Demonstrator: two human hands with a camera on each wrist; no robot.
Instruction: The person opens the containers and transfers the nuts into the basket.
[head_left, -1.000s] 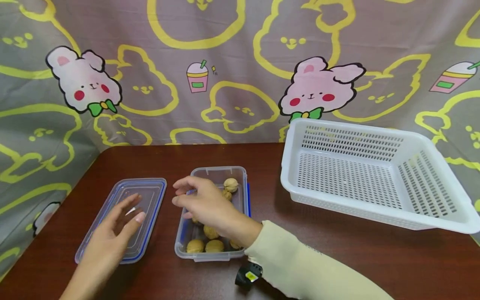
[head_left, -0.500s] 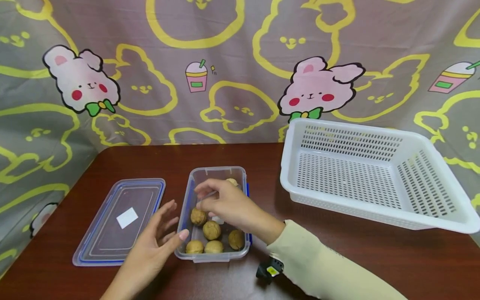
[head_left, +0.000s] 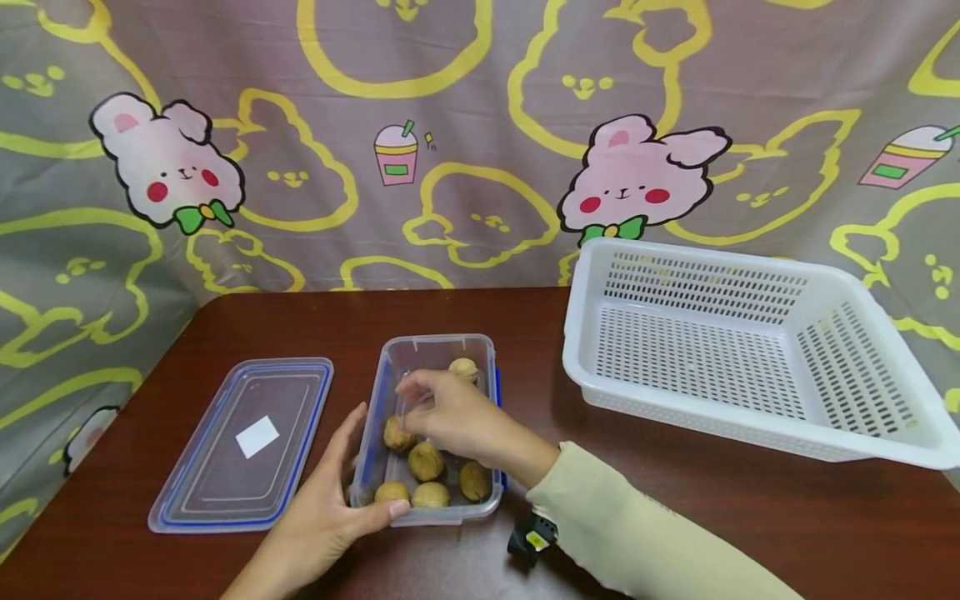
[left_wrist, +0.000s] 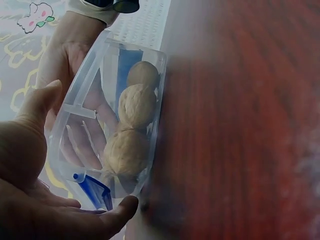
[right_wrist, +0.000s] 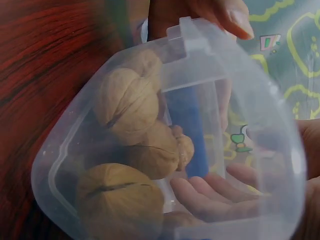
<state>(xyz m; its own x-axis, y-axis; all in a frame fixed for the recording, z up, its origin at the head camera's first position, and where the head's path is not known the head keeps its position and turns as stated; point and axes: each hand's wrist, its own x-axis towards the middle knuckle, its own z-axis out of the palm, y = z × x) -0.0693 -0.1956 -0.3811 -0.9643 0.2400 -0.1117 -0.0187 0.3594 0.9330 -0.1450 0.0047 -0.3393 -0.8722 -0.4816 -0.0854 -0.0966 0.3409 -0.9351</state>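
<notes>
A clear plastic food container [head_left: 442, 518] with a blue clip stands on the table, several walnuts [head_left: 426, 461] loose inside it. My left hand [head_left: 318, 508] holds its near left corner, thumb at the front rim and fingers along the left wall. Inside the container is my right hand [head_left: 457, 417], reaching in from the right over the walnuts. Through the clear wall in the right wrist view, its fingers [right_wrist: 215, 197] lie loosely extended close to the walnuts, with nothing seen between them. The hand covers part of the container's middle.
Left of the container lies its clear lid [head_left: 202, 492] with a blue seal and a white square label [head_left: 257, 437]. A white perforated basket [head_left: 690, 427] stands at the right back. Behind the table hangs a patterned curtain [head_left: 480, 125].
My left hand has moved right from above the lid to the container and taken hold of its corner. My right hand has shifted right and lower into the container.
</notes>
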